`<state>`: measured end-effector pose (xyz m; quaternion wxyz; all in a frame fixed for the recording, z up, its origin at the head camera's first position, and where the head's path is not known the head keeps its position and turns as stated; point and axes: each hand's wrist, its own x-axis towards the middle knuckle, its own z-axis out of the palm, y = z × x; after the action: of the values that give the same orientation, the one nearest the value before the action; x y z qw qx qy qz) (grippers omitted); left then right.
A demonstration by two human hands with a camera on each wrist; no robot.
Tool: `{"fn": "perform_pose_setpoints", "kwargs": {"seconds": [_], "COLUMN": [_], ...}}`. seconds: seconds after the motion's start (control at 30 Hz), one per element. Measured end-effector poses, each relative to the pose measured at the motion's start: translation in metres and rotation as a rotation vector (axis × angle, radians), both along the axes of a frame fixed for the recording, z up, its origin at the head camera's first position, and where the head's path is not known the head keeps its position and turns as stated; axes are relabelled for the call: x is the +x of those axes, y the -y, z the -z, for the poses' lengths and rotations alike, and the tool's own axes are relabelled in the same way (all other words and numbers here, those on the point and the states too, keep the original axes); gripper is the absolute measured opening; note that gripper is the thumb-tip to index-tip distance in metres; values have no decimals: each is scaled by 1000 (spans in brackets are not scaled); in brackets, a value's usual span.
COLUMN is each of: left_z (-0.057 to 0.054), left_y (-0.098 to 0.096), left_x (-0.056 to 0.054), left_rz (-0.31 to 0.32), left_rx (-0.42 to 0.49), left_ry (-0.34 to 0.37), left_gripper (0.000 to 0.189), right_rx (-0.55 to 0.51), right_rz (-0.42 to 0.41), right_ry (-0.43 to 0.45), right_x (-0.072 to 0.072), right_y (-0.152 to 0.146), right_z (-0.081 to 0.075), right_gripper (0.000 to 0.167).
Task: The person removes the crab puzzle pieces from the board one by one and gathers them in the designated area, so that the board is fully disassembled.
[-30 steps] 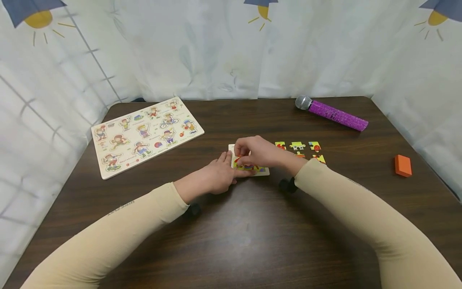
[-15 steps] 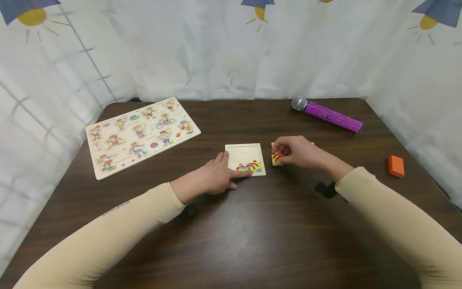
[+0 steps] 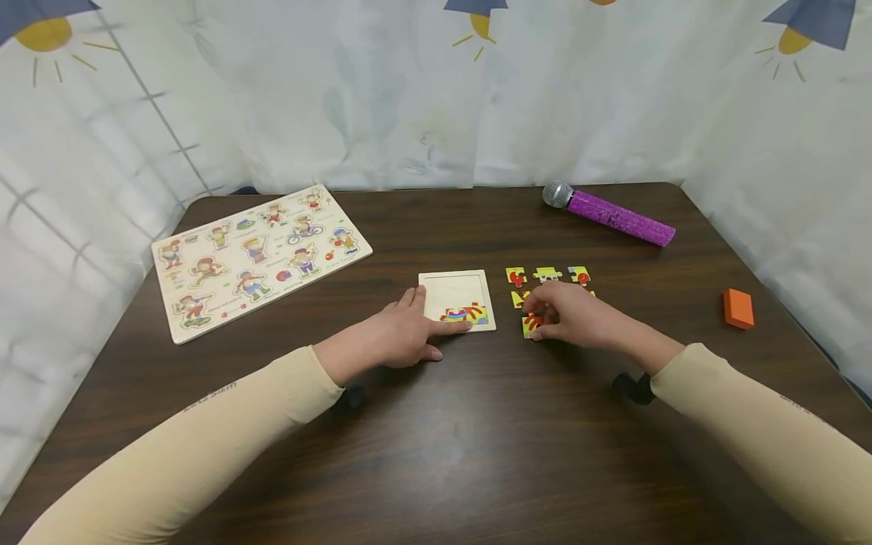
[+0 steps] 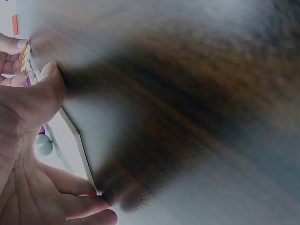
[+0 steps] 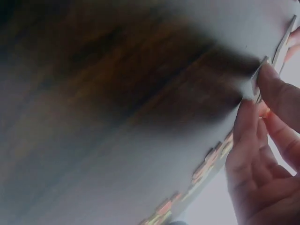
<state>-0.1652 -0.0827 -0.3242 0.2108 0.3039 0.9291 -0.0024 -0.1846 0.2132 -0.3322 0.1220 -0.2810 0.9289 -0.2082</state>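
Observation:
A small square wooden puzzle tray (image 3: 452, 288) lies mid-table in the head view, with joined yellow, red and multicoloured pieces (image 3: 471, 313) along its near side. My left hand (image 3: 390, 333) rests at its left side. One straight finger reaches over the near rim onto those pieces, and other fingertips are at the left edge. To the right of the tray, my right hand (image 3: 579, 313) pinches a yellow-and-red puzzle piece (image 3: 529, 326) between thumb and fingers, low over the table. The right wrist view shows this piece (image 5: 255, 83) edge-on. Loose puzzle pieces (image 3: 546, 274) lie just beyond that hand, some partly hidden.
A large wooden picture board (image 3: 262, 261) with cartoon figures lies at the back left. The purple microphone (image 3: 613, 214) is at the back right, and an orange block (image 3: 739, 309) sits near the right edge. A pale curtain (image 3: 395, 98) hangs behind the table.
My right hand moved from over the tray to the loose pieces on the right, then slightly nearer with a piece pinched. The left hand stayed on the tray. The view shifted slightly.

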Motion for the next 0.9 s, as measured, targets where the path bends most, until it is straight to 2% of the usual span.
{"fn": "perform_pose_setpoints", "kwargs": {"seconds": [0.17,0.4,0.9], "left_z": [2,4,2], "left_y": [1,1,0], "left_x": [-1,-1,-1], "left_rz": [-2,4,13], "left_rx": [0,0,-6], "left_ry": [9,11,-8], "left_gripper": [61,61,61], "right_rx": [16,13,19], "right_rz": [-18,-4,-1], "right_ry": [-28,-6,-18], "right_x": [2,1,1], "right_y": [2,1,-1], "right_z": [1,4,3], "right_gripper": [31,31,25]}}
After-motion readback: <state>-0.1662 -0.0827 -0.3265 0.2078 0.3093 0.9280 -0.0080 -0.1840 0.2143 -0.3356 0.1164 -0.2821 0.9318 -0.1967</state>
